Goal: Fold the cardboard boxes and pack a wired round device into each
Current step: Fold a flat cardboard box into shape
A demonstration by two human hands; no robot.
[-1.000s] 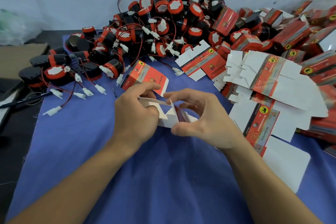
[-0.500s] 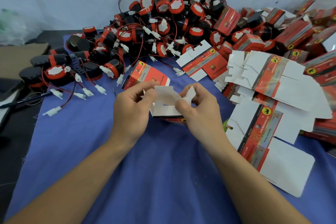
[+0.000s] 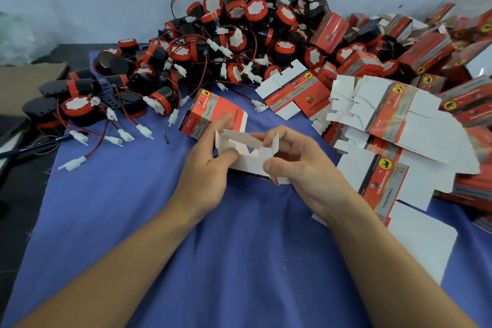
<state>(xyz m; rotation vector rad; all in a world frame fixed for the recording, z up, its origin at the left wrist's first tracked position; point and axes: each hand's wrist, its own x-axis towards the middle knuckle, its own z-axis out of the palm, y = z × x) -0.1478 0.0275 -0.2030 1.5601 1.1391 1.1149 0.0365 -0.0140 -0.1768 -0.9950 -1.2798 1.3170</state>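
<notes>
A small cardboard box (image 3: 249, 158), white inside and red outside, is held half folded above the blue cloth, its open end facing me with flaps standing up. My left hand (image 3: 207, 170) pinches its left side, thumb on the front wall. My right hand (image 3: 300, 165) grips the right side, thumb on the front and fingers curled behind a raised flap. A big heap of red and black wired round devices (image 3: 234, 34) lies behind. One folded red box (image 3: 210, 112) sits just beyond my left hand.
Flat unfolded box blanks (image 3: 399, 125) are stacked at the right, with several packed red boxes (image 3: 426, 48) behind them. Loose devices with white plugs (image 3: 80, 109) trail wires at the left. The blue cloth (image 3: 186, 261) ends at a dark table edge on the left.
The box has been turned and opened up: its flaps now stand upright and the walls form a hollow. Both hands shifted slightly right and stayed on the box.
</notes>
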